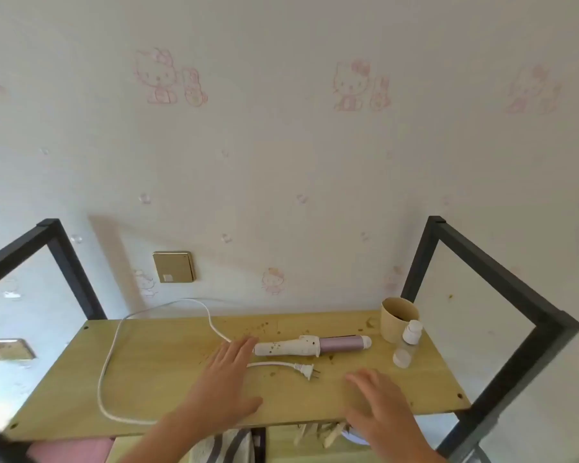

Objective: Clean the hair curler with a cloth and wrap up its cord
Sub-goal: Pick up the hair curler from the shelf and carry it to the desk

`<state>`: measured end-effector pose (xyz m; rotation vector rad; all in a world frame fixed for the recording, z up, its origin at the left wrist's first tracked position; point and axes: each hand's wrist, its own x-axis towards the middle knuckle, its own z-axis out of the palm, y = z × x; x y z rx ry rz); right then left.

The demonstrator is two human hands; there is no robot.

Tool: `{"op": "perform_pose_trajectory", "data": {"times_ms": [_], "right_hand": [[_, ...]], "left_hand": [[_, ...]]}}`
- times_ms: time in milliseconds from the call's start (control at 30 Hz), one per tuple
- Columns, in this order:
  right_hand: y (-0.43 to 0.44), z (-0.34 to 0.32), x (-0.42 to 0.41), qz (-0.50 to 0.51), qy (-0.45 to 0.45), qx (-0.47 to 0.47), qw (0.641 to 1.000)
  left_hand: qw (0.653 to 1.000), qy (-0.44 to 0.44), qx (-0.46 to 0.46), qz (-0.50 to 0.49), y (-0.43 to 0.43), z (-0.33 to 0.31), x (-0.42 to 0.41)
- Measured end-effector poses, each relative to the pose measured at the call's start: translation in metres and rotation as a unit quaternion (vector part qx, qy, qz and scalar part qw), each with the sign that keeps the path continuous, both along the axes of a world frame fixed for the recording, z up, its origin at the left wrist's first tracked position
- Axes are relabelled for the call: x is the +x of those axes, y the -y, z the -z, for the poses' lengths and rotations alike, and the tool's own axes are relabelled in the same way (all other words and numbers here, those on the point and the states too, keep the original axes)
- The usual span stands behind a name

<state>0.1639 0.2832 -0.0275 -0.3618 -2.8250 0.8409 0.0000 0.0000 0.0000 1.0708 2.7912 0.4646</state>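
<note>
My left hand (229, 379) lies flat and spread over the cord (109, 365), fingertips beside the hair curler (311, 345) at frame centre-low on the shelf (154, 379). My right hand (380, 406) hovers spread, holding nothing, lower right.

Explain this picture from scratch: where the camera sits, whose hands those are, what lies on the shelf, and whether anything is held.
No machine here: a person wears one camera on the head, looking down at their own bare hands. On the wooden shelf board lies a white hair curler with a pink barrel, spotted brown. Its white cord loops to the left and ends in a plug just in front of the curler. At the right end are a tan cup and two small white-capped bottles. The left hand, fingers straight, is by the curler's handle end; the right hand is spread near the front edge. Neither holds anything.
</note>
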Motion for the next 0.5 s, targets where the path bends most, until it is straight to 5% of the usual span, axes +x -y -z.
{"op": "perform_pose_trajectory", "data": {"times_ms": [100,500], "right_hand": [[-0.002,0.013,-0.007,-0.018,0.041,0.103,0.994],[-0.003,0.029,-0.01,-0.006,-0.01,0.146,0.989]], "left_hand": [[0.999,0.017,-0.05,-0.002,-0.013,0.005,-0.016],[0.981,-0.079,-0.165,0.068,-0.055,-0.001,-0.054]]}}
